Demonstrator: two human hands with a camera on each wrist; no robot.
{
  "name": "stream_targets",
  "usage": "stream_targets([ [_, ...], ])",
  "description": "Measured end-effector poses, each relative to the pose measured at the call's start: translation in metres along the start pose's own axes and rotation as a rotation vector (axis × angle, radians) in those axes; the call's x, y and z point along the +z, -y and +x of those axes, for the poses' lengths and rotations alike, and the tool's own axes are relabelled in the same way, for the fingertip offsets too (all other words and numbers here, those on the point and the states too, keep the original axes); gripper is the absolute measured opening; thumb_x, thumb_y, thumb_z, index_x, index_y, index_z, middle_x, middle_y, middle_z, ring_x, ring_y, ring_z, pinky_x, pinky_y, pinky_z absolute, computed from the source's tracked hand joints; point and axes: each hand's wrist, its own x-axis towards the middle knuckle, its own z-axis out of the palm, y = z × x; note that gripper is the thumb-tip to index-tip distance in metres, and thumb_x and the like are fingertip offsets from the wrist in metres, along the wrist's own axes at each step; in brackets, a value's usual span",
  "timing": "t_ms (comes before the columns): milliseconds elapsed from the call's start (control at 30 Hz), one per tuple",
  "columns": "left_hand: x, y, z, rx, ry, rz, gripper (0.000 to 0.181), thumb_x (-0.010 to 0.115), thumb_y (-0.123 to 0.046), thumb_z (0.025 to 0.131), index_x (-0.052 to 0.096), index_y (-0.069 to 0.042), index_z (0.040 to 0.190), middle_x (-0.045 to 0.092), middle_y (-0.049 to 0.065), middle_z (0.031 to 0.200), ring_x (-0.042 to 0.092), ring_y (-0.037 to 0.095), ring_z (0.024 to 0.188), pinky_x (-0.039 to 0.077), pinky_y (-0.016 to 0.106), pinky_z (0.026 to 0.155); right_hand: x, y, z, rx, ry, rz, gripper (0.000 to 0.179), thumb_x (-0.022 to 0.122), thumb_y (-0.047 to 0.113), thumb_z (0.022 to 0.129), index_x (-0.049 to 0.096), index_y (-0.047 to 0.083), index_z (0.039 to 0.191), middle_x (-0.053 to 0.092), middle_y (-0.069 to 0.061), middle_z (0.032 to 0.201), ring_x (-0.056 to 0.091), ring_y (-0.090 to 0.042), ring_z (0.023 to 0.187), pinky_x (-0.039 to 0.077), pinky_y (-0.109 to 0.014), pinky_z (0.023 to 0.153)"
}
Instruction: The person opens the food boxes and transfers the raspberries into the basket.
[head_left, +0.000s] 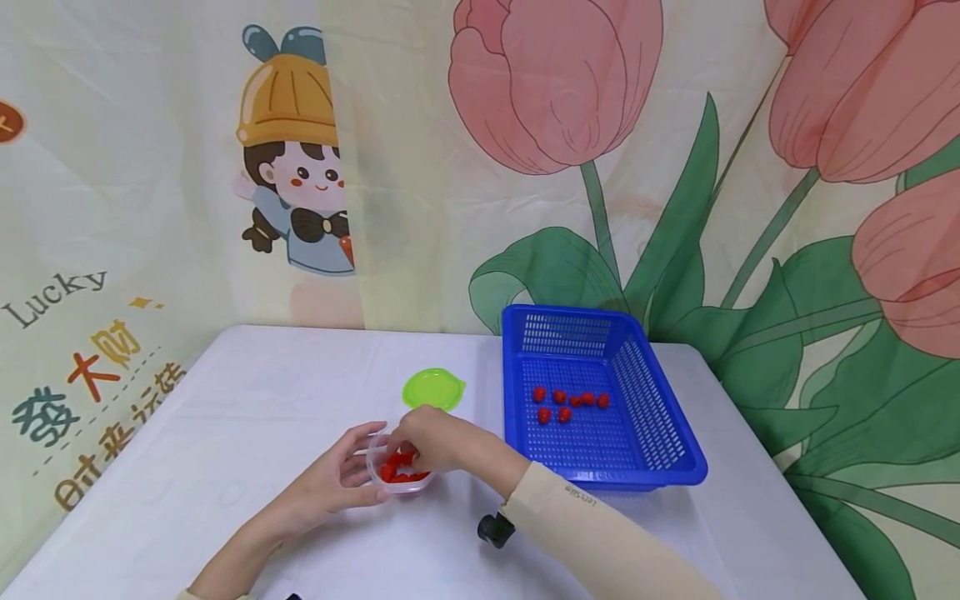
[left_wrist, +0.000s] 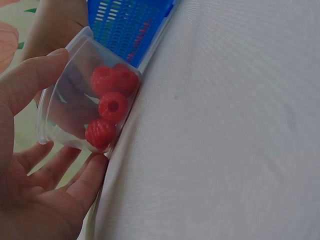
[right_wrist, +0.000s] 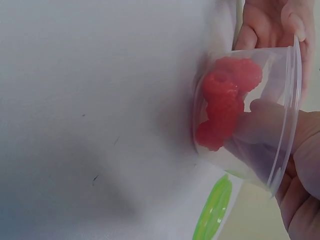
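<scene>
A clear plastic cup [head_left: 381,461] holding several red raspberries [left_wrist: 113,106] stands on the white table, its mouth facing up. My left hand [head_left: 330,479] grips the cup from the left side, the thumb at the rim and the fingers spread along the wall and base. From the right, my right hand [head_left: 435,437] reaches down through the mouth. Its fingers touch the raspberries [right_wrist: 222,112] inside, and the cup wall blurs whether they pinch one. Behind the hands lies a round green lid [head_left: 433,389], flat on the table.
To the right stands a blue perforated basket [head_left: 678,442] with several raspberries [head_left: 565,414] scattered on its floor. My right forearm crosses in front of its near left corner. A printed curtain [head_left: 405,167] hangs behind the white table [head_left: 300,383].
</scene>
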Motion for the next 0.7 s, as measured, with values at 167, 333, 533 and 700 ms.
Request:
stream_targets([
  [167, 0.0008, -0.0018, -0.0003, -0.009, 0.000, -0.006, 0.094, 0.086, -0.014, 0.091, 0.028, -0.019, 0.165, 0.038, 0.017, 0.162, 0.042, 0.042, 0.151, 0.051, 0.022, 0.108, 0.0003, -0.0003, 0.0005, -0.018, 0.022, -0.015, 0.035, 0.085, 0.006, 0.090, 0.082, 0.019, 0.123, 0.077, 0.006, 0.109, 0.065, -0.001, 0.094, 0.053, -0.009, 0.082],
  [333, 0.0007, -0.0021, -0.0013, -0.008, -0.003, 0.009, 0.094, 0.085, -0.015, 0.091, 0.028, -0.019, 0.165, 0.039, 0.017, 0.161, 0.042, 0.042, 0.151, 0.051, 0.022, 0.108, 0.0014, -0.0011, 0.0028, -0.025, 0.036, 0.001, 0.035, 0.084, 0.004, 0.090, 0.082, 0.018, 0.122, 0.078, 0.007, 0.106, 0.064, -0.001, 0.092, 0.053, -0.008, 0.080],
  [533, 0.0009, -0.0020, -0.0021, -0.012, 0.006, 0.015, 0.093, 0.084, -0.016, 0.092, 0.027, -0.020, 0.166, 0.038, 0.017, 0.162, 0.045, 0.043, 0.149, 0.053, 0.021, 0.103, 0.0045, -0.0024, 0.0045, -0.041, 0.014, -0.038, 0.027, 0.085, 0.005, 0.089, 0.083, 0.018, 0.113, 0.077, 0.008, 0.101, 0.065, -0.001, 0.091, 0.053, -0.008, 0.082],
  [700, 0.0006, -0.0033, -0.0023, -0.005, 0.005, 0.017, 0.093, 0.084, -0.016, 0.092, 0.027, -0.019, 0.166, 0.039, 0.017, 0.161, 0.044, 0.042, 0.150, 0.052, 0.019, 0.105, 0.0059, -0.0019, 0.0053, -0.037, 0.001, -0.080, 0.024, 0.085, 0.009, 0.091, 0.084, 0.019, 0.112, 0.077, 0.009, 0.098, 0.065, -0.001, 0.089, 0.053, -0.008, 0.081],
])
